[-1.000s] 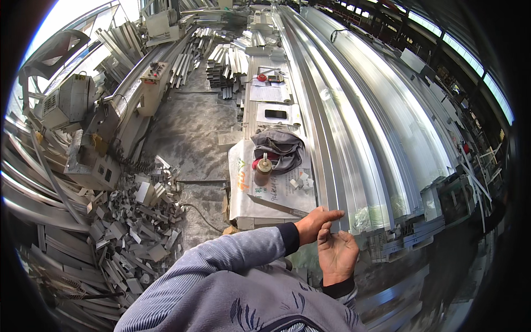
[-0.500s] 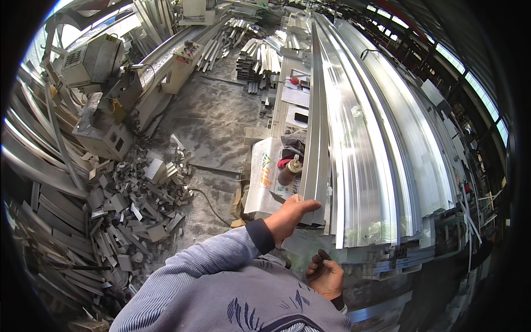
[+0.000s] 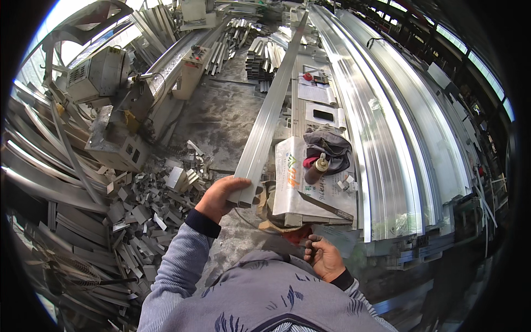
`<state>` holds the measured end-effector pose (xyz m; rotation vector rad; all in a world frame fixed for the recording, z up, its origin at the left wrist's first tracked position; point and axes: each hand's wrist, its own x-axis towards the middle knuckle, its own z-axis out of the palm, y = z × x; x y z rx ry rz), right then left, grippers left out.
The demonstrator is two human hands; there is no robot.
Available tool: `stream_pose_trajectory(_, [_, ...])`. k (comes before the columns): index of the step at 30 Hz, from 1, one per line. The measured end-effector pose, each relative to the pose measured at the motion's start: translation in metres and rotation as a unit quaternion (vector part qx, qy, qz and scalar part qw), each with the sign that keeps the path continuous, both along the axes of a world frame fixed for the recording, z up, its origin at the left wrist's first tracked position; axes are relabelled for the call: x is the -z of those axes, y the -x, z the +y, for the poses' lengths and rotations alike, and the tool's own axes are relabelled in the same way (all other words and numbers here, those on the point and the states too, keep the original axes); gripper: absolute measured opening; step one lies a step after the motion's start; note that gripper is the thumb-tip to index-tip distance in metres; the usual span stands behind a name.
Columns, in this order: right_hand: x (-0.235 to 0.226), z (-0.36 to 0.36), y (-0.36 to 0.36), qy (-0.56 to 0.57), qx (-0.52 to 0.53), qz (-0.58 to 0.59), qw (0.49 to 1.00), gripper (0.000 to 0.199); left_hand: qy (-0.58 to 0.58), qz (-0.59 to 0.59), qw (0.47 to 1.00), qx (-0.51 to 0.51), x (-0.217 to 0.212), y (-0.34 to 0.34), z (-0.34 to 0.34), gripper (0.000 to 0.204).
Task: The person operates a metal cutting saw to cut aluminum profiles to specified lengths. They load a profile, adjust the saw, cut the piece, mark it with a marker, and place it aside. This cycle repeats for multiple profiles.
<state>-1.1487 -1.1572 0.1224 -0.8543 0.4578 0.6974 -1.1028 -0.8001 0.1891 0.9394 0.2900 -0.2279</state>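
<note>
My left hand (image 3: 217,198) grips the near end of a long aluminium profile (image 3: 262,133), thumb on top. Pale, flat and ridged, the bar slants up and away to the right, its far end near the top of the view. Low in front of my body, my right hand (image 3: 325,257) is closed, its fingers curled and dark at the tips, with nothing visible in it. Between the hands and beyond them, a bench covered by a white printed sack (image 3: 285,191) carries a brown bottle (image 3: 317,169), a dark cloth (image 3: 332,148) and a flat metal strip (image 3: 325,206).
At right lies a big stack of long shiny profiles (image 3: 381,166). A heap of metal offcuts (image 3: 149,210) covers the floor at left, beside a grey machine (image 3: 119,146). Papers with a black phone (image 3: 323,115) lie farther along the bench. Cut profiles (image 3: 263,58) are piled at the back.
My left hand has swung left with the profile's near end, off the bench side and over the floor. The bottle, cloth and strip now show fully. My right hand stays low and curled.
</note>
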Motion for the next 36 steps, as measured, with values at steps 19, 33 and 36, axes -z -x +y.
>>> stream_pose_trajectory(19, [0.035, 0.314, -0.333, -0.192, -0.174, -0.192, 0.947, 0.052, -0.112, 0.192, 0.975, 0.016, -0.012, 0.018, 0.188, 0.071])
stream_pose_trajectory(33, [0.027, 0.485, -0.44, -0.177, -0.095, -0.097, 0.975, 0.039, -0.024, 0.32, 0.947, 0.021, 0.06, 0.065, 0.272, 0.038])
stream_pose_trajectory(36, [0.036, 0.502, -0.438, -0.136, -0.08, -0.1, 0.982, 0.036, -0.094, 0.373, 0.911, 0.151, 0.064, 0.02, 0.303, 0.066])
